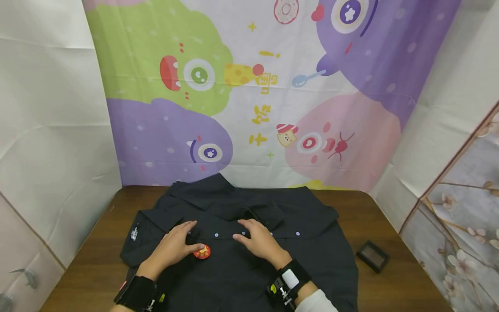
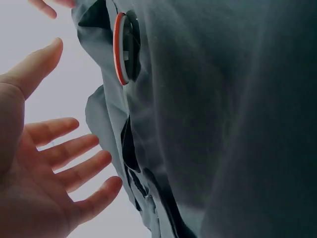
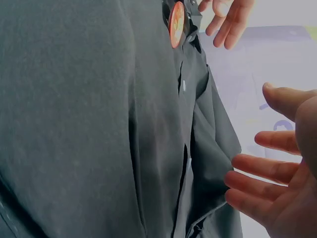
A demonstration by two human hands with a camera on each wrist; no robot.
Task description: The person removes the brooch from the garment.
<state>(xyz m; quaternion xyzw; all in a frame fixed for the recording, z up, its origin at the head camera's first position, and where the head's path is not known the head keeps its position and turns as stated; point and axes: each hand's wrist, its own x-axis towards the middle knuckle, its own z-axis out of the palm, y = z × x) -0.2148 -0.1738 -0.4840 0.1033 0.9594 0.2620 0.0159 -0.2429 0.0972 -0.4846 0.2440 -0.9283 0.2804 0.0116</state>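
Here's the dark shirt [image 1: 234, 273], spread across the brown table [image 1: 87, 271], and on its front sits the round red badge [image 1: 202, 252], just on the near side of the row of pale buttons [image 1: 298, 233]! The left hand [image 1: 171, 247] hovers beside it, grip wide and empty, fingers spread; the thumb overlaps the badge from the head view (the left wrist view shows clear air between them). Across the buttons, the right hand [image 1: 259, 242] hangs over the cloth, its grip equally loose and empty. Out right, a small black box [image 1: 373, 256] rests on the table.
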